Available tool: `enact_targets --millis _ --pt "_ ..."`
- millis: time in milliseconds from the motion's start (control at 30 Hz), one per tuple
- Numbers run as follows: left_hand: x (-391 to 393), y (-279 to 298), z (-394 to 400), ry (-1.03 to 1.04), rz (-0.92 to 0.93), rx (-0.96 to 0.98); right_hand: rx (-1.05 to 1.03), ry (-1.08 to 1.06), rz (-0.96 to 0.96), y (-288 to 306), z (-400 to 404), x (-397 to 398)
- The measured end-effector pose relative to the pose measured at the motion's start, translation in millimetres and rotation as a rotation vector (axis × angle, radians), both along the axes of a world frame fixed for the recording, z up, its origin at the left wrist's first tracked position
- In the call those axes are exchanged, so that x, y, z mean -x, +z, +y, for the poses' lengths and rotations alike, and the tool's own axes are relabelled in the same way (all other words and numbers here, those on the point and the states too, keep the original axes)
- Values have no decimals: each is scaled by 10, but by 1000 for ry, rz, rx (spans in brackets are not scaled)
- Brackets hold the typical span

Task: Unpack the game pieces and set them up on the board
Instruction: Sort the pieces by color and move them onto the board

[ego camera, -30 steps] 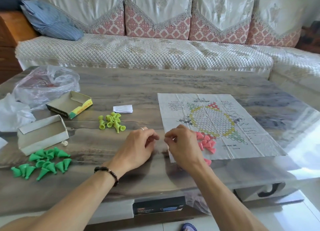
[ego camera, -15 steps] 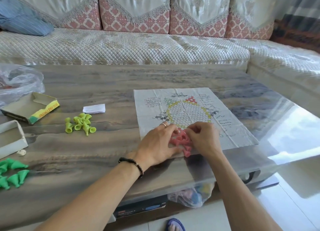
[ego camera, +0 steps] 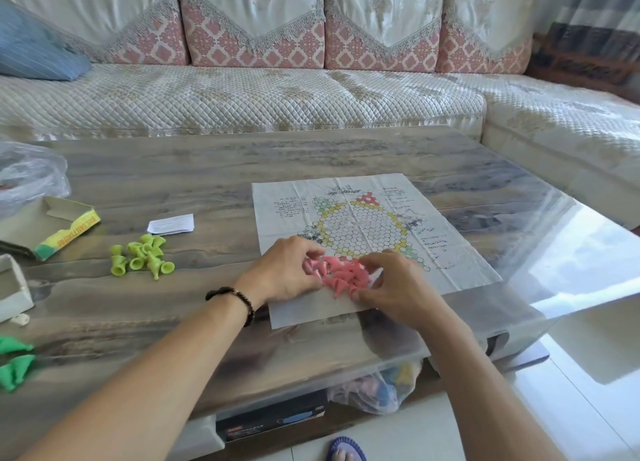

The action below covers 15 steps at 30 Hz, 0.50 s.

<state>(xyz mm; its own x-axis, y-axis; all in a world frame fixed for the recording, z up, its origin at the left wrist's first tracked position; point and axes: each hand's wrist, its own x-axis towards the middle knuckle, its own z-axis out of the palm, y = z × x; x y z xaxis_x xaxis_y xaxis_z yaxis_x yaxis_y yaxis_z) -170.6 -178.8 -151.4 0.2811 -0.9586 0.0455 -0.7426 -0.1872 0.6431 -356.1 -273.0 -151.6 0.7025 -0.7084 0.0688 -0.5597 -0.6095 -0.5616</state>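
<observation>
both hands work the heap of pink cone pieces (ego camera: 341, 274) on the near edge of the paper game board (ego camera: 367, 239). left hand (ego camera: 282, 272) has its fingers curled in against the left side of the heap, its grip seeming to pinch a cone at the fingertips, though exactly which piece it holds is hard to tell. right hand (ego camera: 389, 282) curls round the right side, thumb and fingers bent onto the cones, apparently corralling them so they do not roll off the sheet. gathering them there makes sense: the heap sits close to the printed hexagon field, ready to be stood up one by one.

none of the pink pieces stands upright on the field yet, so the setting-up looks barely begun. a cluster of yellow-green pieces (ego camera: 142, 256) lies on the surface (ego camera: 194, 170) well to the left of the board, and some darker green pieces (ego camera: 14, 360) show at the far left edge. an opened cardboard box (ego camera: 52, 227) and a small paper slip (ego camera: 170, 224) lie beyond them.
</observation>
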Motion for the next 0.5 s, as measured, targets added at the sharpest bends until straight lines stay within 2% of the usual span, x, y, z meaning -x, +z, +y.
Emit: enact_targets --millis 133,300,500 --pt "28 -3 -21 -79 49 -22 -32 -3 -48 50 -31 -87" --pt "-17 -23 -24 -114 -34 -123 -155 32 18 87 -116 -42" --pt "94 15 -188 -186 40 -78 -165 91 -7 102 -95 -101"
